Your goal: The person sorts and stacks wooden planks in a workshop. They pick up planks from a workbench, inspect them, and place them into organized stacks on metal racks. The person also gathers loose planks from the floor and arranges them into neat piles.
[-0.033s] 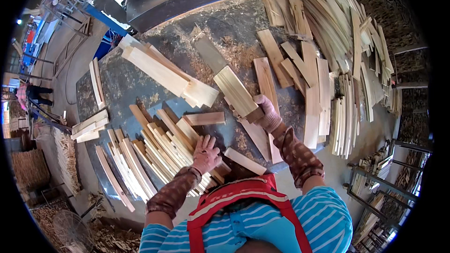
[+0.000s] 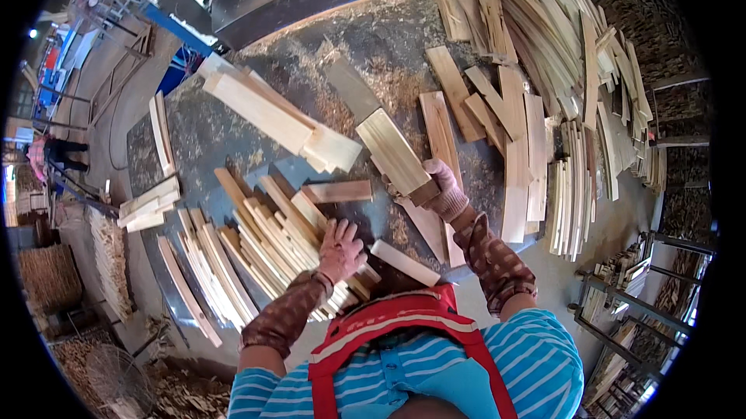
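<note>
- Wooden piece (image 2: 398, 153): right grip (image 2: 445, 191) wraps its near end; firm, even support should steady it.
- Left grip (image 2: 342, 250) touches strips (image 2: 272, 234); cannot tell if clasping.

The wooden block (image 2: 398, 153) is streaked pale yellow with a dark brown end; the wood strips (image 2: 268, 244) run cream to reddish tan. The 2 sleeve covers (image 2: 289, 309) are brown with pale spots, the shirt (image 2: 536, 351) blue with white stripes, the apron (image 2: 423, 302) red with whitish trim, the worktop (image 2: 299, 46) dark grey.
</note>
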